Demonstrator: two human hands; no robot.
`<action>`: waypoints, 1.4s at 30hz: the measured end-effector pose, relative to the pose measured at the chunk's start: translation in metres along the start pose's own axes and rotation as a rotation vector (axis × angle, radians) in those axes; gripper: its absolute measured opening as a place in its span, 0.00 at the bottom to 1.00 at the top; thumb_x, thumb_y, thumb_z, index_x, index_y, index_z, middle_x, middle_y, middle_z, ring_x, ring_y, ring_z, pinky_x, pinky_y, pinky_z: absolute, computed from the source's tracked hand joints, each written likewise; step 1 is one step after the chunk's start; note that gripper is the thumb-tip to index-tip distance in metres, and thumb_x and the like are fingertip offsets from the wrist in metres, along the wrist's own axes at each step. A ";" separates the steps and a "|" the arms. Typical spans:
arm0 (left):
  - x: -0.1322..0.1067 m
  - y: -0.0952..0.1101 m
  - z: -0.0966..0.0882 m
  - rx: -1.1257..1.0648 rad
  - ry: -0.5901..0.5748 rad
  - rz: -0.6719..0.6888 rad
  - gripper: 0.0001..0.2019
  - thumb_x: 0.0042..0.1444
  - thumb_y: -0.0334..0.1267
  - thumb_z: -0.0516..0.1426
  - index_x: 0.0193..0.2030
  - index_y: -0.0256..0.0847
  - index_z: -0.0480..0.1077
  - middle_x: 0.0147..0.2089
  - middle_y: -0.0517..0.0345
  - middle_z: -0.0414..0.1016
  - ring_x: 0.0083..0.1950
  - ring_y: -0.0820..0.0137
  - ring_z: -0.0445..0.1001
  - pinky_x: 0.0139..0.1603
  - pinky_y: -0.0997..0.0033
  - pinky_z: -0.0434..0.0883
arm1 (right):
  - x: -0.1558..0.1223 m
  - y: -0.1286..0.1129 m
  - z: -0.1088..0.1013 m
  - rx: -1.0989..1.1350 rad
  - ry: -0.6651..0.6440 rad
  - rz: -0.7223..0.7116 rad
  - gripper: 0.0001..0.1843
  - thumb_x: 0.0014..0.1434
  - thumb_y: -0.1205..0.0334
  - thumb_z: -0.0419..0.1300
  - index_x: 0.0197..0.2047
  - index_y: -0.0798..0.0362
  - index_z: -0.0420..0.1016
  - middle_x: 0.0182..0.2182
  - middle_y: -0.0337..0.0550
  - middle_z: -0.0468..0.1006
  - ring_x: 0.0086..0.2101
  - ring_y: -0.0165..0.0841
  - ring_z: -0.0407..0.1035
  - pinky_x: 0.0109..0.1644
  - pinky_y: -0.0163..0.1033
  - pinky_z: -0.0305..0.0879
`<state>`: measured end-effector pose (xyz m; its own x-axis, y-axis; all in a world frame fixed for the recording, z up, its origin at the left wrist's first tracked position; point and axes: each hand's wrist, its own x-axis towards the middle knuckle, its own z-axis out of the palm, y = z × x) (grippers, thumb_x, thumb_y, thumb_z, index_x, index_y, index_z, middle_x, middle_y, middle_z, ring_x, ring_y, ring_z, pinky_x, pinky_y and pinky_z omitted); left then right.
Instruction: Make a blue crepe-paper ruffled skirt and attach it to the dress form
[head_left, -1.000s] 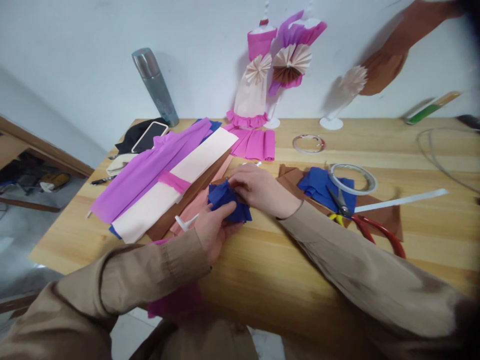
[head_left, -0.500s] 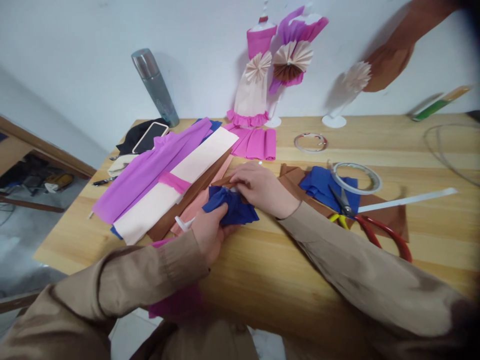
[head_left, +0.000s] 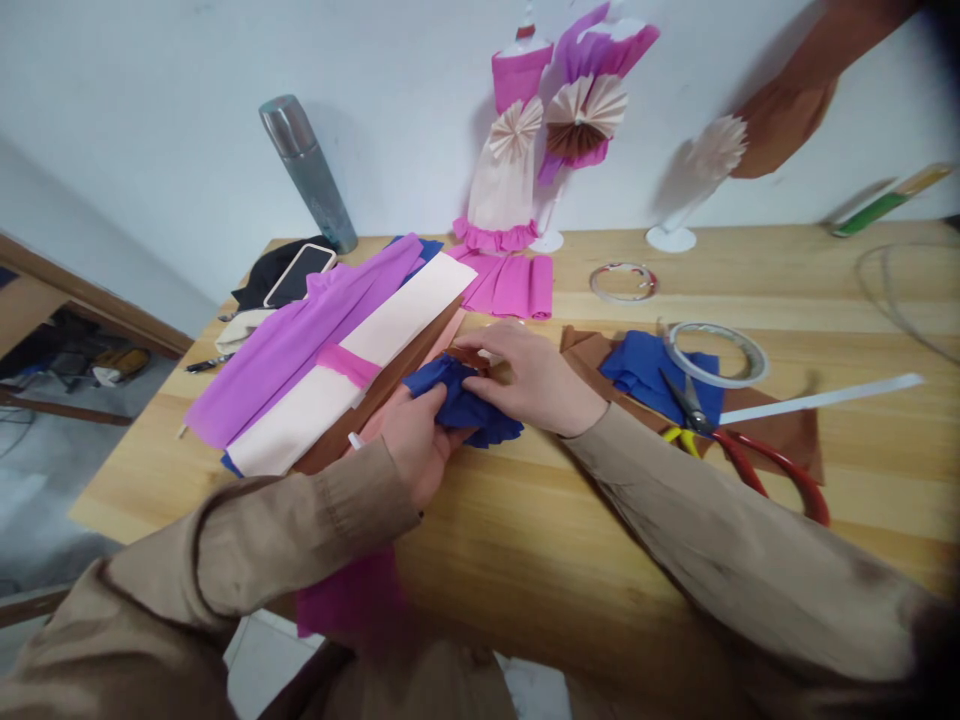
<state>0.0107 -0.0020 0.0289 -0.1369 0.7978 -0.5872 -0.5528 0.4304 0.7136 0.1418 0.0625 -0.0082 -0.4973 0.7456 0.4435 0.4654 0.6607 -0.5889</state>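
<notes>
A gathered piece of blue crepe paper [head_left: 469,408] sits in the middle of the wooden table [head_left: 525,540]. My left hand [head_left: 415,447] is closed on its near side, and my right hand [head_left: 529,378] pinches its top edge from the right. Under the blue piece a brown strip of paper [head_left: 467,355] shows between my fingers. Sheets of purple [head_left: 292,335], cream [head_left: 352,365], brown and salmon crepe paper lie just left of my hands.
Red-handled scissors [head_left: 739,445], a tape roll [head_left: 718,355], more blue paper [head_left: 641,370] and a white strip [head_left: 825,397] lie to the right. Small paper-dress mannequins [head_left: 517,160] stand by the wall, with a steel flask [head_left: 307,170] and a phone [head_left: 298,273] at the back left.
My left hand has slid forward along the blue paper and the paper has shifted slightly away from me. My right hand has stayed pinched on its top.
</notes>
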 end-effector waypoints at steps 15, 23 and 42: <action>-0.001 -0.002 0.001 -0.068 0.011 -0.056 0.09 0.63 0.28 0.48 0.40 0.36 0.69 0.36 0.52 0.77 0.33 0.70 0.77 0.44 0.58 0.78 | 0.001 0.001 0.002 0.014 0.110 0.098 0.12 0.52 0.62 0.62 0.41 0.55 0.78 0.38 0.49 0.81 0.39 0.41 0.73 0.44 0.46 0.68; -0.006 -0.002 -0.002 0.006 -0.066 -0.041 0.04 0.57 0.28 0.57 0.39 0.36 0.70 0.36 0.54 0.76 0.32 0.72 0.76 0.37 0.70 0.77 | 0.004 -0.001 0.000 0.053 0.110 0.270 0.09 0.51 0.70 0.57 0.30 0.54 0.80 0.25 0.41 0.80 0.25 0.32 0.70 0.30 0.37 0.63; 0.003 -0.004 0.005 -0.035 0.021 -0.058 0.08 0.62 0.28 0.47 0.39 0.37 0.67 0.32 0.54 0.74 0.31 0.71 0.75 0.31 0.70 0.75 | 0.002 0.003 0.007 0.220 0.179 0.383 0.07 0.51 0.64 0.57 0.26 0.55 0.76 0.21 0.41 0.77 0.24 0.32 0.69 0.28 0.37 0.62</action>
<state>0.0166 0.0012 0.0262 -0.1207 0.7626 -0.6355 -0.5885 0.4606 0.6645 0.1372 0.0654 -0.0143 -0.1769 0.9480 0.2645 0.4151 0.3155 -0.8533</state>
